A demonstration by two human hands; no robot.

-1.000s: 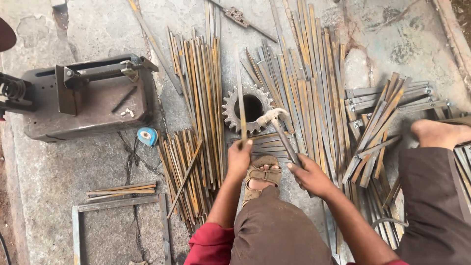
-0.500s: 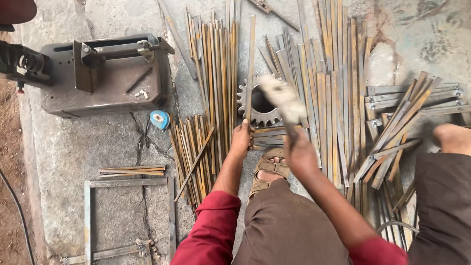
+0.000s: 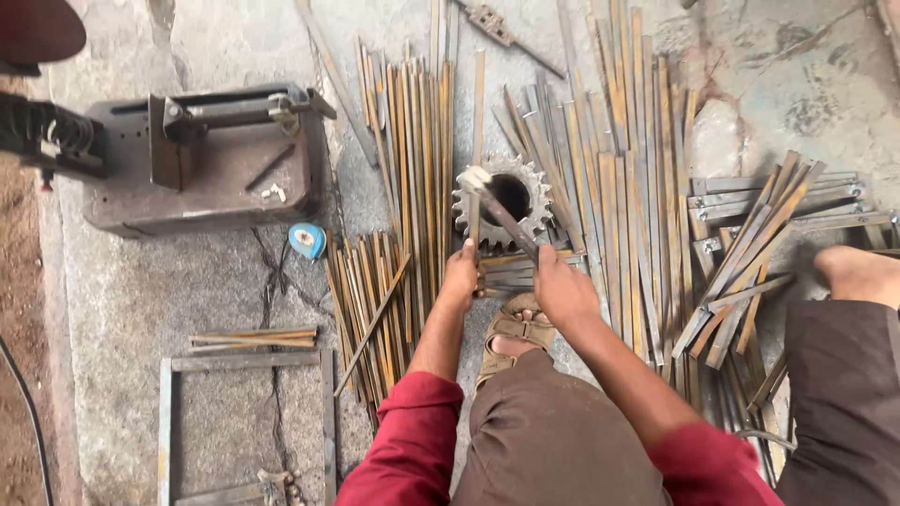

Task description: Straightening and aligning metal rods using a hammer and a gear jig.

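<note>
My left hand (image 3: pixel 461 276) grips a flat rusty metal strip (image 3: pixel 477 112) that lies lengthwise over a toothed gear wheel (image 3: pixel 537 192). My right hand (image 3: pixel 562 286) is closed on the handle of a hammer (image 3: pixel 506 217), whose pale head (image 3: pixel 472 178) rests on the strip at the gear's left rim. My sandalled foot (image 3: pixel 511 330) is planted just below the gear, between both hands.
Piles of rusty flat strips (image 3: pixel 412 150) lie left and right of the gear. A heavy grey metal jig (image 3: pixel 202 155) sits at the left, a blue tape measure (image 3: pixel 307 240) below it. A welded frame (image 3: pixel 169 422) lies bottom left. Angle pieces (image 3: pixel 787 197) at right.
The hammer, raised half a second ago, has come down onto the strip over the gear. My left hand has kept hold of the strip.
</note>
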